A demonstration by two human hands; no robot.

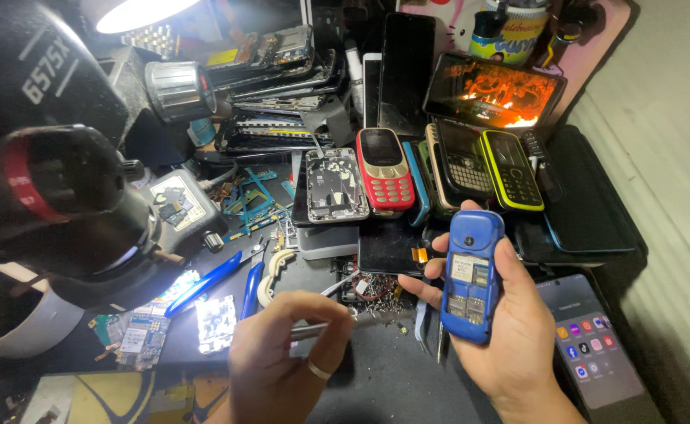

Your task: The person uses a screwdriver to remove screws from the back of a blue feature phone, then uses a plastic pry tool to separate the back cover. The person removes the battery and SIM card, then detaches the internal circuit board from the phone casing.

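Now: R hand (510, 330) grips open blue phone (470, 275), L hand (282, 353) pinches tweezers (337, 326); tip slip could scratch exposed board.

A bare strip of dark bench (392, 377) is left open between the left hand (282, 361) and right hand (502, 330). Beyond, passage is blocked by the row of phones (439, 169) (packed edge to edge); the left is crowded by the microscope (62, 212), with blue-handled pliers (227, 279) lying beneath
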